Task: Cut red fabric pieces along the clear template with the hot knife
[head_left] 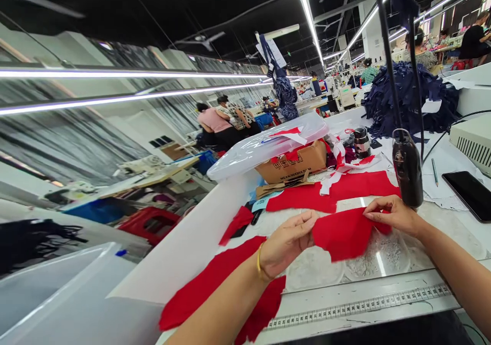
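A cut piece of red fabric (343, 236) is stretched between my two hands above the clear-topped table. My left hand (289, 240), with a yellow bangle at the wrist, pinches its left end between thumb and fingers. At the upper right corner my right hand (393, 216) grips the same piece, with a small red flap under its fingers. Larger red fabric panels (215, 276) lie to the left, partly behind my left forearm. Beyond my hands more red fabric (364, 185) is spread on the table.
A measuring tape (356, 304) runs along the near edge. Beside my right hand stands a dark cylindrical object (407, 171); a phone (470, 194) and pencil (434, 172) lie further right. Behind are a cardboard box (295, 163), a clear plastic lid (264, 143) and a navy fabric pile (412, 96).
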`<state>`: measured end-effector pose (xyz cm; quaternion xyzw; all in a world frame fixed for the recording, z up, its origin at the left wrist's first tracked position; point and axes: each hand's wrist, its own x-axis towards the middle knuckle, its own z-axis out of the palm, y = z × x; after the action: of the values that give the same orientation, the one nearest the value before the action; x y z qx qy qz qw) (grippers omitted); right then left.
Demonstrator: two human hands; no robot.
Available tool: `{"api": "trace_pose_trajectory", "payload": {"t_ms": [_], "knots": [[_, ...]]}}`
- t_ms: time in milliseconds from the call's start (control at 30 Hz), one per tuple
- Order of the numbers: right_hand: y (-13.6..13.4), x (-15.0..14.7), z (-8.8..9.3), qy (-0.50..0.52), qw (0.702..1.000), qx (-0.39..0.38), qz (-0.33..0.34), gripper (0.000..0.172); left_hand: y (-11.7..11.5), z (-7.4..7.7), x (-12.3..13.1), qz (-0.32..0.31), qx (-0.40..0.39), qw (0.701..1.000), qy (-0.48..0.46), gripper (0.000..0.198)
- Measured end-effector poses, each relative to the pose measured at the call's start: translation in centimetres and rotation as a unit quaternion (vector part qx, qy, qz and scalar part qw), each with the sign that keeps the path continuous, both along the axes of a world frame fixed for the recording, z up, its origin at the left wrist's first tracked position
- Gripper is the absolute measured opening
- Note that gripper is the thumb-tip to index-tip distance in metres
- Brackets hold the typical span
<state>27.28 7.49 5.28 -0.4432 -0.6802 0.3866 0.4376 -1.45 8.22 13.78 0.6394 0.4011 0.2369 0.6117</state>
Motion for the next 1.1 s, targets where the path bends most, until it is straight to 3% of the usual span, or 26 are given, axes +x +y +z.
{"api": "trace_pose_trajectory", "payload": {"t_ms": [67, 133, 267, 400, 467, 567, 633, 767, 1100], "knots": [[-0.2, 0.3, 0.4, 0.072, 0.994, -0.058, 0.050, 0.041, -0.1, 0.3, -1.3, 0.005, -0.018, 1.000, 0.015, 0.050], [-0.2, 0.2, 0.4, 0.051, 0.994, -0.085, 0.055, 0.042, 0.6, -0.5, -2.5, 0.015, 0.057, 0.994, 0.089, 0.051], [0.1, -0.5, -0.6, -0.118, 0.991, -0.062, -0.010, 0.026, 2.5, -3.8, -3.9, 0.042, 0.196, 0.959, 0.199, 0.048], [0.1, -1.2, -1.6, -0.182, 0.982, -0.029, -0.045, 0.026, 2.3, -6.7, -3.7, 0.069, 0.297, 0.926, 0.224, 0.029], [0.0, -1.3, -1.8, -0.203, 0.978, -0.018, -0.049, 0.027, 1.1, -7.7, -3.1, 0.031, 0.379, 0.892, 0.244, 0.027], [0.0, -1.4, -1.7, -0.219, 0.975, -0.004, -0.046, 0.028, -0.8, -9.3, -2.3, -0.057, 0.478, 0.827, 0.290, 0.041], [0.1, -1.4, -1.6, -0.224, 0.973, -0.004, -0.047, 0.028, -1.6, -10.3, -2.0, -0.090, 0.480, 0.811, 0.322, 0.052], [0.2, -1.2, -1.5, -0.229, 0.971, -0.015, -0.066, 0.026, -1.7, -11.8, -2.2, -0.125, 0.427, 0.807, 0.387, 0.069], [0.8, 0.8, -1.7, -0.217, 0.957, -0.034, -0.188, 0.026, -1.1, -11.9, -4.0, -0.111, 0.384, 0.813, 0.424, 0.075]]}}
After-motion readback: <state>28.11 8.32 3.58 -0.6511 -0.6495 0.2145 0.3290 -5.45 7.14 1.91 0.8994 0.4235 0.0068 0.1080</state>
